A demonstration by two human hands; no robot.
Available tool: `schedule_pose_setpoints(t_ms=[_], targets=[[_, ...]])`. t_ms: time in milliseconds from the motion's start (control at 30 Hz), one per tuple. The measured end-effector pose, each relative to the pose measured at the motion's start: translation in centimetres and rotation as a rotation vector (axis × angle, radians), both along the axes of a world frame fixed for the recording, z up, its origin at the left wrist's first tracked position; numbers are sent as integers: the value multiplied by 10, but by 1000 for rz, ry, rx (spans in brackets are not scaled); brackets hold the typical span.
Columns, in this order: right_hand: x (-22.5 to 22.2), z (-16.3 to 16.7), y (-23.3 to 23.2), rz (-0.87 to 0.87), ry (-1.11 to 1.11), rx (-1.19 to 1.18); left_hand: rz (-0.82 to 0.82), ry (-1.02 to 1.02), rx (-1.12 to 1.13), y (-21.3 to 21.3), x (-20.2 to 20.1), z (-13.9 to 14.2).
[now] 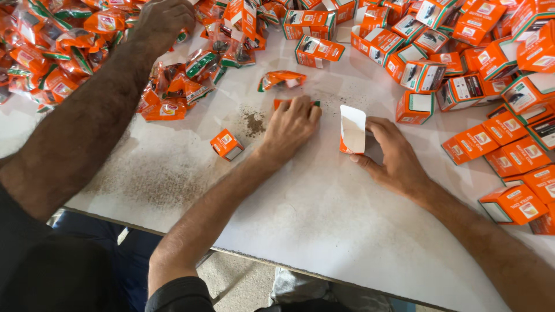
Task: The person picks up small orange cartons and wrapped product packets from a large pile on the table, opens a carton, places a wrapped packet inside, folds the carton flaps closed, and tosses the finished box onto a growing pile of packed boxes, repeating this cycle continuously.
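Left hand (292,124) flat on orange sachet (296,103); right hand (393,153) grip holds open carton (352,130); bare table (324,208) toward near edge

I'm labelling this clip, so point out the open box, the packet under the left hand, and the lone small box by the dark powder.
open box (352,130), head view, on its pale inner flap
packet (281,103), head view, on its orange corner
small box (226,144), head view, on its orange top
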State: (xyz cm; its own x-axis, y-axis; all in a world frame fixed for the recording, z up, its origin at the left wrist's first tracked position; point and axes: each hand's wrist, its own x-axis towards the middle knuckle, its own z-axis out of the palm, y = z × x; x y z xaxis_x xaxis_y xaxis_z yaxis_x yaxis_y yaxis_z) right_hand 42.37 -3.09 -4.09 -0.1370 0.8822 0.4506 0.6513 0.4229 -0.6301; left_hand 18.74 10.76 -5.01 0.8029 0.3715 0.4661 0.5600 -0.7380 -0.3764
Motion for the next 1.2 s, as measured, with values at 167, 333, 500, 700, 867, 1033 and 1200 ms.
schedule_pose_setpoints(t_ms=[167,333,500,700,867,1033,1200], targets=[[5,8,-1,-1,80,-100,-135,-397,-630,-20,-1,29],[6,6,2,16,98,-99,-513,-797,-701,-65,8,38],[6,5,0,15,109,-153,-584,-517,-347,-69,31,24],[2,7,2,-21,59,-130,-367,-362,-377,-69,25,24],[-2,12,-2,-15,56,-82,-187,-549,-566,-78,42,30],[-4,14,-4,-37,40,-61,-48,-806,-983,-73,55,26],[-7,8,-8,-66,218,-89,-56,-927,-1484,-60,53,9]])
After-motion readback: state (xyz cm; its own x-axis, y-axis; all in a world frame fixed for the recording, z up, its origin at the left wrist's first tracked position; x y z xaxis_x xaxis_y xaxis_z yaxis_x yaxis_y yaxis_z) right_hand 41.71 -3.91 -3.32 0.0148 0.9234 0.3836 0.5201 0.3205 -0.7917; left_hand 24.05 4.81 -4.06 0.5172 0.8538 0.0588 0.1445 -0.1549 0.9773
